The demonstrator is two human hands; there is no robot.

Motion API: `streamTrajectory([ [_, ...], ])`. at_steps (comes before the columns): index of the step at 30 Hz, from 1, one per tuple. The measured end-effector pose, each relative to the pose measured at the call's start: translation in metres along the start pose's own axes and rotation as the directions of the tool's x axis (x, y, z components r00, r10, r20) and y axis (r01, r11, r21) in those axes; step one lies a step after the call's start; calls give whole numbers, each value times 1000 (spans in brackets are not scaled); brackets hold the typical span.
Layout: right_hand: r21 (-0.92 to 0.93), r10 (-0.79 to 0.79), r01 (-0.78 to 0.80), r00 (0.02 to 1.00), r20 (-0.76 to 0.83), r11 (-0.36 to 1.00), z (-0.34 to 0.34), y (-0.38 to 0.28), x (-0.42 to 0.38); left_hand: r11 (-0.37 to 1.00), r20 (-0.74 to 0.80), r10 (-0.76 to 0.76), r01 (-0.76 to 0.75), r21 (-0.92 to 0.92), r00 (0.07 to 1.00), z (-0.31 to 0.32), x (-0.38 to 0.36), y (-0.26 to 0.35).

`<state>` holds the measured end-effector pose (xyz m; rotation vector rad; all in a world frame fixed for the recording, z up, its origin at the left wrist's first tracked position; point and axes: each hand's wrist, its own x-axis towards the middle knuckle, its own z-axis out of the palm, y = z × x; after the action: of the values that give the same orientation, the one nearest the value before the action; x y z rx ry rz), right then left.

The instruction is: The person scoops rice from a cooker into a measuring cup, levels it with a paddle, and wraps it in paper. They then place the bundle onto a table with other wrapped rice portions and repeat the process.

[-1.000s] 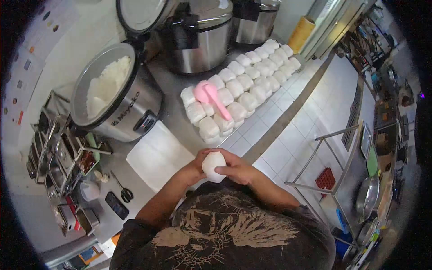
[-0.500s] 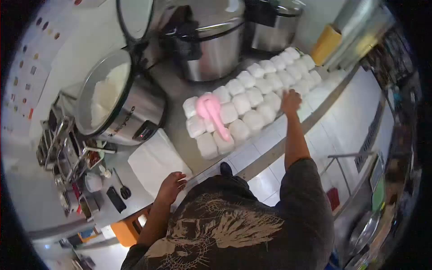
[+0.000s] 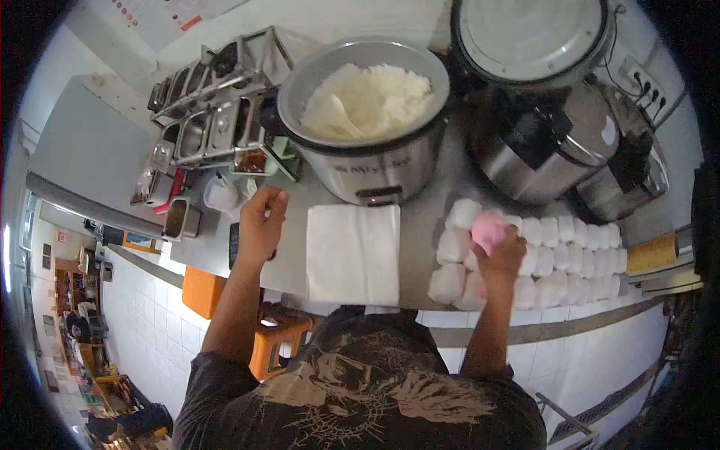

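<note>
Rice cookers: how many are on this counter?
3. The open cooker with rice inside; the closed middle cooker to its right; and the far-right cooker, partly hidden behind the middle one.

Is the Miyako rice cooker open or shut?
Open: the rice cooker has no lid over its rim, and white rice shows inside.

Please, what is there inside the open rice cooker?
The rice cooker holds a heap of white rice, with a pale paddle partly in it. The cooker's bottom is hidden under the rice.
</note>
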<state>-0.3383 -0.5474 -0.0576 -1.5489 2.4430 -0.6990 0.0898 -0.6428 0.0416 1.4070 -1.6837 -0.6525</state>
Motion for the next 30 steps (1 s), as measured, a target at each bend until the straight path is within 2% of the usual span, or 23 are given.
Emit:
streamTrajectory([
  [2,-80,127,-127,992,-14,989,1,11,-13,904,6,366,-357,235,931,-8,40,26],
  [4,-78,224,-213,956,188,974,0,6,-21,879,157,358,-389,274,920,-6,90,36],
  [6,-102,267,-255,956,125,961,12,19,-23,742,385,432,-564,361,815,15,142,42],
  [7,-116,289,-278,953,93,954,15,21,-21,630,481,547,-716,302,685,28,170,34],
  [8,-20,225,-224,974,34,974,3,11,-16,494,561,636,-838,230,529,43,195,27],
  [10,161,113,-97,989,-94,982,-43,-25,-13,339,790,297,-832,439,537,70,225,43],
  [12,395,95,13,963,-253,919,-84,-91,-3,226,892,27,-872,435,452,94,249,50],
  [13,384,45,82,950,-310,920,-98,-116,5,168,907,-113,-891,421,407,101,257,51],
  [14,369,-8,152,931,-364,917,-109,-139,16,171,922,-99,-906,386,374,101,263,53],
  [15,161,-198,285,889,-412,945,-119,-164,31,175,936,-86,-920,352,342,99,267,56],
  [16,-57,-388,403,823,-415,914,-126,-187,49,177,948,-72,-931,319,311,97,270,58],
  [18,-150,-424,400,883,-199,904,-121,-223,91,289,918,109,-896,337,380,81,277,51],
  [19,-308,-388,346,918,-86,886,-115,-245,116,347,888,194,-876,335,416,73,280,48],
  [20,-459,-328,300,944,18,836,-106,-266,140,367,859,260,-868,333,440,63,280,48],
  [22,-646,-325,309,941,98,698,-77,-295,191,409,780,386,-849,334,492,39,276,50],
  [24,-737,-282,384,921,268,555,-33,-305,222,424,694,485,-837,345,532,16,274,44],
  [25,-732,-323,442,894,311,519,-21,-311,226,432,650,527,-831,350,547,7,272,40],
  [27,-704,-386,555,827,409,443,-2,-319,222,563,596,500,-759,328,629,-6,264,33],
  [30,-615,-307,539,839,449,576,-6,-344,220,721,541,421,-631,288,728,-19,265,23],
])
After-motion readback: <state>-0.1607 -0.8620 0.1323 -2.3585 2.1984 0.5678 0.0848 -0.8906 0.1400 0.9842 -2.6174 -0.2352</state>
